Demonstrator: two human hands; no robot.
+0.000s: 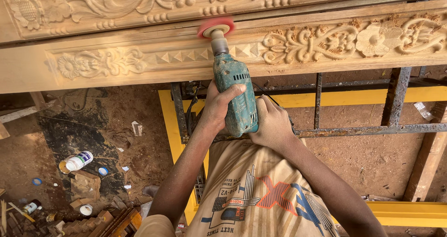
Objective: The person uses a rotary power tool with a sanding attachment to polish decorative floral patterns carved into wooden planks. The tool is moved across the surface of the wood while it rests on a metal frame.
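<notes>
Both hands wrap the teal drill (236, 97): left hand (218, 107) up front, right hand (272, 125) behind, steadying its red sanding disc (216, 27) at 12 o'clock against the carved beam (139, 60).

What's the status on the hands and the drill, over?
Left hand and right hand both grip the teal power drill. Red sanding disc against the carved wooden beam. Nothing blocking.

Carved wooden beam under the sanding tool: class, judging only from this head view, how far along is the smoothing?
Done: the flower carving at the left looks clean and smooth. In hand: both hands, left hand and right hand, grip the teal power tool, its red disc against the carved beam above the triangle row. Left: the scrollwork at the right shows fuzzy wood fibres.
</notes>
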